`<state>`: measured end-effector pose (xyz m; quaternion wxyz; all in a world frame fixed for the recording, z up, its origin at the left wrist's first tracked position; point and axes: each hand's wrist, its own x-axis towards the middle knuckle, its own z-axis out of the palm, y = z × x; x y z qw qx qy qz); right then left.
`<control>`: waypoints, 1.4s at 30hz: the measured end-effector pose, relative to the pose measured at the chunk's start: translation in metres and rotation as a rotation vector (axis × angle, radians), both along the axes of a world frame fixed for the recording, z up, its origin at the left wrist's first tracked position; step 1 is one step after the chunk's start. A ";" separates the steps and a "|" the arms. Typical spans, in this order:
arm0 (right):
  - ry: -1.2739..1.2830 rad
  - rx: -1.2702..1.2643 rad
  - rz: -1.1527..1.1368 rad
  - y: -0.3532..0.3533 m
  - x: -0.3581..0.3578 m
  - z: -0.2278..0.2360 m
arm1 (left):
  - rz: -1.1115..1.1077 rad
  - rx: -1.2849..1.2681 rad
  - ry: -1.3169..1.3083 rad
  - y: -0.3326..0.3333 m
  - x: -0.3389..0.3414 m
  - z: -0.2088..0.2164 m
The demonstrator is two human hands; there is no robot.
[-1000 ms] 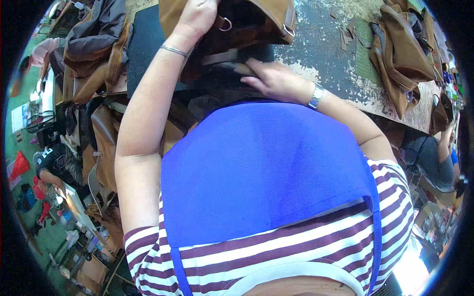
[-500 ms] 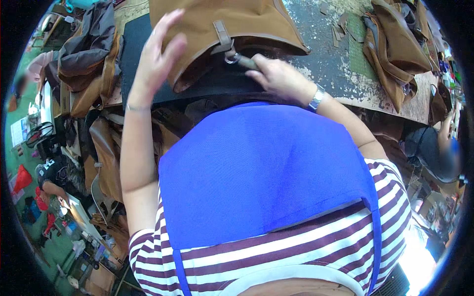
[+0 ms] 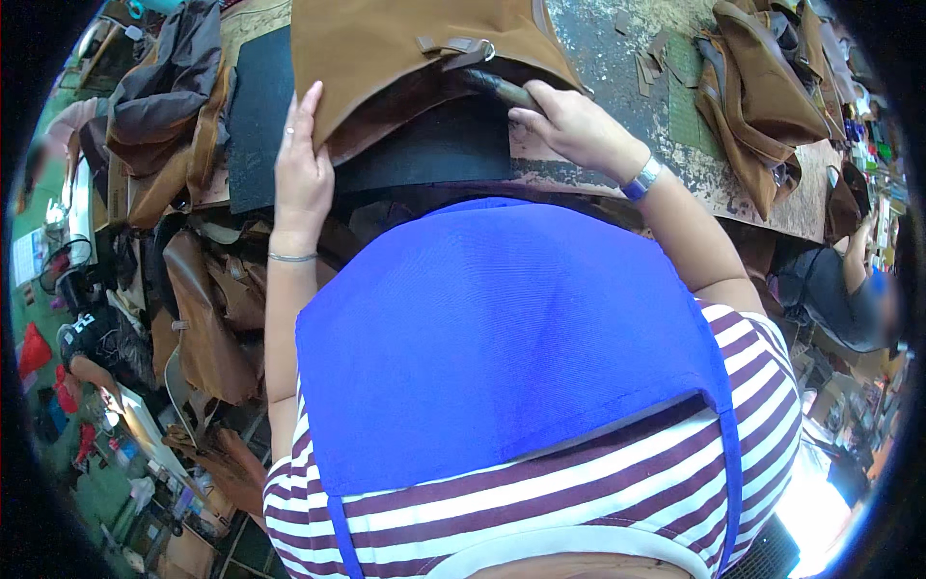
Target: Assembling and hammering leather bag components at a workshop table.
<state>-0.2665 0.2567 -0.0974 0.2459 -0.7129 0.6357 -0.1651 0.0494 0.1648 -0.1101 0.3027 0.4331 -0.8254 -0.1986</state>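
A brown bag [image 3: 415,34] with a dark trim edge lies on a black mat [image 3: 262,106], its mouth toward me. A short strap with a metal ring [image 3: 488,49] sits at the rim of the mouth. My left hand [image 3: 304,179] rests against the bag's left edge near the mouth, fingers stretched out. My right hand [image 3: 584,125] is closed round a dark tool with a rod-like handle [image 3: 502,89]. The tool points left into the mouth, below the strap; its far end is hidden in shadow.
More brown bags [image 3: 772,82] lie on the worn table [image 3: 598,24] at right, near small scraps [image 3: 646,72]. A grey-lined bag [image 3: 169,87] stands at left, and brown pieces [image 3: 207,318] hang below it. Other people are at work at both sides.
My left hand has come down from above the bag's left side onto its edge. The strap and ring have swung up and right, and the tool has shifted right with my right hand.
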 end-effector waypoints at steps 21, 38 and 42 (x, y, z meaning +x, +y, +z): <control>-0.055 -0.120 -0.113 0.016 0.015 -0.018 | 0.139 0.158 0.044 -0.017 0.011 -0.030; -0.189 -0.080 0.003 0.006 0.009 0.015 | 0.168 -0.338 -0.599 -0.002 0.008 0.061; 0.063 0.171 -0.142 0.027 -0.009 -0.007 | 0.167 -0.301 -0.634 -0.001 0.006 0.052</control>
